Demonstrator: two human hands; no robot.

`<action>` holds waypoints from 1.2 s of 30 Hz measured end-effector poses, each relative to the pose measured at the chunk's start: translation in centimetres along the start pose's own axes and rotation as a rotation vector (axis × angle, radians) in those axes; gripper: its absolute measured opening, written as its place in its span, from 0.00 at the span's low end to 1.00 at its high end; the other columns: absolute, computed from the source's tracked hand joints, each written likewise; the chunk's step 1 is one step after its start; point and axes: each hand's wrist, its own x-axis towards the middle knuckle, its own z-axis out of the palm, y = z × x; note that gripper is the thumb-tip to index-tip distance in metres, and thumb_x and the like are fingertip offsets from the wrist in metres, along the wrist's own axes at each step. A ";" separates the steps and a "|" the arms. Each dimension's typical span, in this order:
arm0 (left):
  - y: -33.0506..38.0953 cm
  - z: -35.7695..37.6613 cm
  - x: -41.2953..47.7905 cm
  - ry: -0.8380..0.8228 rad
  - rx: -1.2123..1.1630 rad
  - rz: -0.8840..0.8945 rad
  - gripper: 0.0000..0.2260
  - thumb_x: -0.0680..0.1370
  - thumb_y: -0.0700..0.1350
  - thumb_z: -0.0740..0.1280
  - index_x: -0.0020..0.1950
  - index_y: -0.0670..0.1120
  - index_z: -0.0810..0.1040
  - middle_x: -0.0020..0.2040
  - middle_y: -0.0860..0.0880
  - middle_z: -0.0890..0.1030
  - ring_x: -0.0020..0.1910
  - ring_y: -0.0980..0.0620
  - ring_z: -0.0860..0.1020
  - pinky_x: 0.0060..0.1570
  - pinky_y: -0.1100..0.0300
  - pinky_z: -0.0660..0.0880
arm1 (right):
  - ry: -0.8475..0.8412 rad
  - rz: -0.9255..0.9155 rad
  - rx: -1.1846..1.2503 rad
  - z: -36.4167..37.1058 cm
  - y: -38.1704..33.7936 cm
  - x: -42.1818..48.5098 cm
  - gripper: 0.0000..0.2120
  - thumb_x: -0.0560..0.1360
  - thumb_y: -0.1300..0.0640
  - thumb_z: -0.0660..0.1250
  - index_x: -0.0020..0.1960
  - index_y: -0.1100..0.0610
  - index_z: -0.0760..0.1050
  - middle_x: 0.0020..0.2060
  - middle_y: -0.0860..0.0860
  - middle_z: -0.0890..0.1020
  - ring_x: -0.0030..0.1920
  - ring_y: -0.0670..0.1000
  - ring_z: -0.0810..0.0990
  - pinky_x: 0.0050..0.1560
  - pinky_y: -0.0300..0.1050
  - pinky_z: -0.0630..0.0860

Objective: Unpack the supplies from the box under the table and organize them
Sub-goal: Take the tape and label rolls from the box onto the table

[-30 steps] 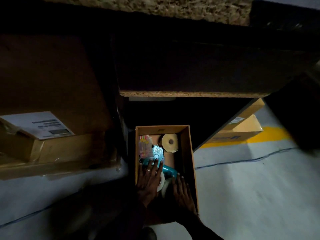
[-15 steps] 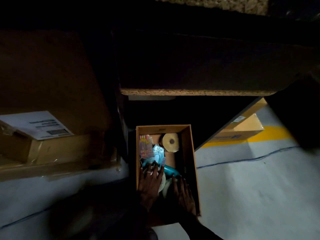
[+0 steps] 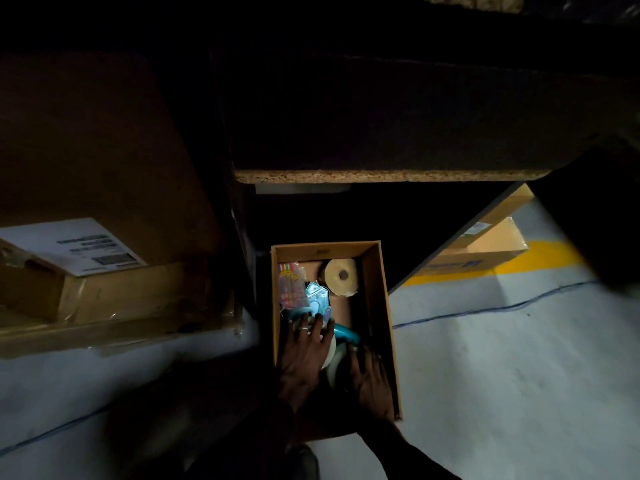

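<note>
The open cardboard box (image 3: 382,306) sits on the floor (image 3: 502,375) just in front of the table edge (image 3: 381,176), and both hands are down inside it at its near end. Over the last second the view has drawn slightly closer, and the left hand (image 3: 304,355) has slid a little toward the far end of the box, its spread fingers now lying flat over the blue blister pack (image 3: 317,301) and the near part of the teal tape dispenser (image 3: 346,336). The right hand (image 3: 372,379) has settled deeper along the right wall of the box, palm down, fingers extended beside a pale tape roll (image 3: 334,368) that lies between the two hands. Neither grip has closed on anything: both hands are open and flat, pressing or feeling rather than holding.

At the far end of the box the tan tape roll (image 3: 341,276) lies by the far right corner, and a packet of coloured items (image 3: 291,284) lies against the left wall, both untouched. A labelled carton (image 3: 86,271) stands to the left on the floor.

Nothing seems to have left the box, so unpacking looks barely begun; the hands appear to be sorting out which supply to lift first, probably the dispenser or the pale roll.
</note>
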 end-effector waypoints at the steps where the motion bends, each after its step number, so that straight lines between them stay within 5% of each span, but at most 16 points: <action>1: 0.1 -0.6 0.0 -0.004 0.019 0.024 0.23 0.74 0.48 0.58 0.69 0.49 0.74 0.61 0.45 0.80 0.57 0.40 0.79 0.57 0.41 0.76 | 0.043 -0.047 0.021 -0.3 -0.5 -0.6 0.24 0.83 0.49 0.48 0.72 0.62 0.64 0.60 0.64 0.81 0.63 0.63 0.76 0.65 0.55 0.68; 4: -0.1 -4.3 -1.4 0.023 0.089 0.065 0.30 0.68 0.51 0.71 0.70 0.50 0.74 0.64 0.44 0.79 0.61 0.40 0.78 0.57 0.42 0.76 | 0.223 -0.027 -0.109 -1.9 -1.4 -1.3 0.36 0.75 0.46 0.62 0.77 0.59 0.55 0.63 0.64 0.78 0.64 0.64 0.77 0.67 0.56 0.69; 7: -1.1 -7.1 -2.8 0.092 0.010 0.124 0.40 0.70 0.47 0.70 0.79 0.48 0.56 0.76 0.41 0.62 0.73 0.36 0.63 0.66 0.39 0.66 | 0.185 -0.160 -0.080 -5.1 -2.1 -2.4 0.49 0.66 0.44 0.75 0.79 0.58 0.55 0.66 0.61 0.75 0.66 0.61 0.73 0.66 0.55 0.71; 11: -2.0 -10.2 -4.3 0.192 -0.085 0.107 0.46 0.64 0.57 0.70 0.78 0.52 0.54 0.75 0.45 0.63 0.71 0.41 0.65 0.63 0.43 0.68 | 0.260 -0.204 -0.070 -10.0 -2.8 -4.4 0.53 0.62 0.33 0.73 0.78 0.57 0.59 0.67 0.58 0.74 0.65 0.59 0.71 0.62 0.55 0.76; 16: -1.6 -15.2 -7.6 0.290 -0.198 0.066 0.51 0.63 0.66 0.73 0.79 0.54 0.51 0.75 0.48 0.62 0.70 0.42 0.65 0.67 0.46 0.65 | 0.328 -0.198 0.069 -15.0 -3.7 -7.2 0.52 0.66 0.26 0.66 0.81 0.49 0.52 0.73 0.57 0.66 0.72 0.59 0.64 0.66 0.55 0.72; 20: -0.9 -19.3 -10.4 0.302 -0.362 -0.008 0.51 0.63 0.65 0.73 0.79 0.57 0.50 0.76 0.51 0.58 0.72 0.43 0.62 0.69 0.52 0.62 | 0.410 -0.234 0.145 -18.8 -4.8 -10.0 0.49 0.68 0.28 0.66 0.81 0.43 0.48 0.76 0.54 0.60 0.75 0.58 0.56 0.59 0.57 0.76; 25: -0.6 -22.2 -13.2 0.358 -0.554 -0.002 0.52 0.59 0.72 0.68 0.78 0.61 0.50 0.75 0.53 0.57 0.74 0.45 0.58 0.70 0.50 0.64 | 0.521 -0.284 0.116 -22.0 -5.6 -13.1 0.44 0.72 0.30 0.62 0.81 0.46 0.49 0.71 0.57 0.66 0.70 0.60 0.63 0.56 0.56 0.77; 32: 0.8 -26.5 -18.2 0.500 -0.354 0.143 0.50 0.65 0.72 0.66 0.79 0.58 0.46 0.73 0.53 0.58 0.70 0.49 0.59 0.66 0.56 0.65 | 0.609 -0.317 0.061 -26.1 -6.3 -16.4 0.43 0.72 0.30 0.61 0.81 0.46 0.52 0.68 0.56 0.70 0.65 0.58 0.68 0.55 0.53 0.76; 36: 1.4 -30.3 -21.9 0.511 -0.156 0.144 0.48 0.66 0.73 0.60 0.79 0.60 0.42 0.75 0.50 0.54 0.71 0.46 0.56 0.68 0.49 0.65 | 0.672 -0.339 -0.007 -29.3 -7.3 -17.9 0.44 0.69 0.31 0.63 0.80 0.47 0.57 0.65 0.55 0.72 0.63 0.59 0.72 0.54 0.53 0.75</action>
